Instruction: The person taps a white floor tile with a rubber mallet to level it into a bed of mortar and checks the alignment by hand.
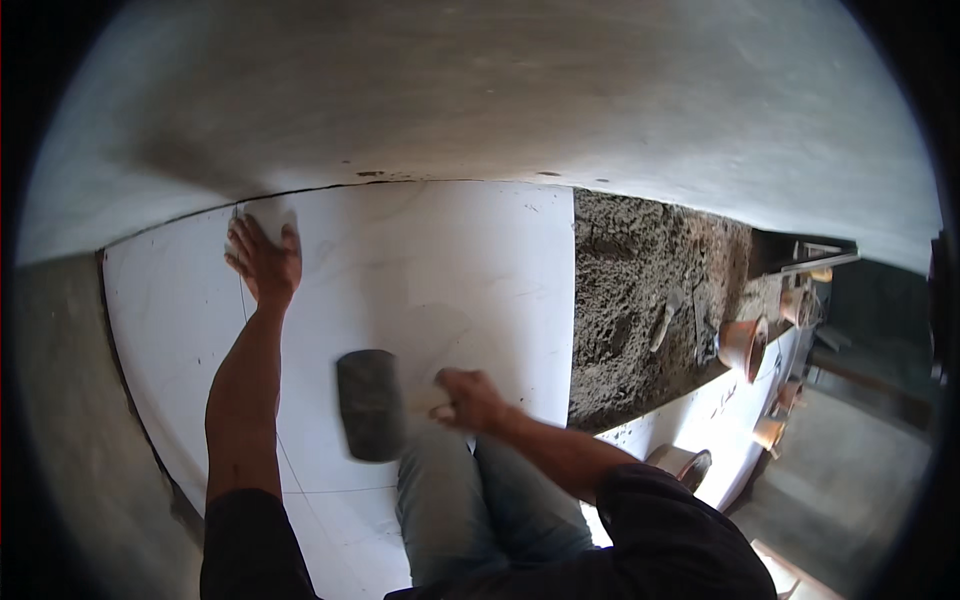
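Note:
My left hand (265, 258) lies flat with fingers spread on the white floor tiles, over the joint between two of them and close to the wall. In my right hand (470, 402) is the handle of a rubber mallet (369, 406), my fingers wrapped round it. Its big black head hangs to the left of the hand, above a large white tile (450, 270), and is slightly blurred. Whether the head touches the tile I cannot tell. The tile's far edge runs along the wall, and its right edge borders a bed of rough grey mortar (630, 300).
A grey plastered wall (480, 90) rises at the far side, another wall (70, 400) at the left. On the mortar lies a trowel-like tool (665, 322). An orange-brown bucket (742, 346) stands at its right end, with several more containers beyond. My knees (450, 510) are on the tiles.

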`<state>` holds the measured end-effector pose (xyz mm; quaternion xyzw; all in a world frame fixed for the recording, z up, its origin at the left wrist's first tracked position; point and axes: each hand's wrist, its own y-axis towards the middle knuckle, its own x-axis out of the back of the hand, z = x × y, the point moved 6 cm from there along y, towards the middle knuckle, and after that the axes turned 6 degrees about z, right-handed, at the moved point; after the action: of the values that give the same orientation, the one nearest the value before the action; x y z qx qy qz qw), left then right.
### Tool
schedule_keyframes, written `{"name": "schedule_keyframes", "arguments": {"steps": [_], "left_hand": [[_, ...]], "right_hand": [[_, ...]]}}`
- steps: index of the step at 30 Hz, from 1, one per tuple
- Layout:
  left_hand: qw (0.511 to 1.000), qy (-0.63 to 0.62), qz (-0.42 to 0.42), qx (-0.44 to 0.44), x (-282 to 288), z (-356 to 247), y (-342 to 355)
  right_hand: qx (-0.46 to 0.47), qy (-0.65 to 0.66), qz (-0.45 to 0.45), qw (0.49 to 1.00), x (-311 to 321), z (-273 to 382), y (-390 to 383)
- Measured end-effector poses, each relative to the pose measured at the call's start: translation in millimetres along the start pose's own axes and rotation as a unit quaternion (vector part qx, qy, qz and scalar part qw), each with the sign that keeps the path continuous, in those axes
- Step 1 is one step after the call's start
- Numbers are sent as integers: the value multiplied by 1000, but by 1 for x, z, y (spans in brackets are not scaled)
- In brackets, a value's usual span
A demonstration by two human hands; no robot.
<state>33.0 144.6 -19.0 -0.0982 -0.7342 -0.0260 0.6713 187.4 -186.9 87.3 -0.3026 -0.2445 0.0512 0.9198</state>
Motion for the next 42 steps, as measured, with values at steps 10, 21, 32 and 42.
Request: {"name": "schedule_keyframes", "arguments": {"steps": [10, 21, 32, 42], "left_hand": [[999, 46, -9, -17, -8, -4, -1], [999, 46, -22, 3, -3, 10, -3], [999, 48, -17, -16, -8, 3, -3], [997, 64, -41, -3, -3, 12, 4]], "right_hand": [[-194, -5, -113, 974, 36, -79, 12], [-48, 51, -232, 970, 83, -12, -4], [-151, 4, -212, 966, 83, -77, 0], [-156, 28, -273, 949, 101, -77, 9]]}}
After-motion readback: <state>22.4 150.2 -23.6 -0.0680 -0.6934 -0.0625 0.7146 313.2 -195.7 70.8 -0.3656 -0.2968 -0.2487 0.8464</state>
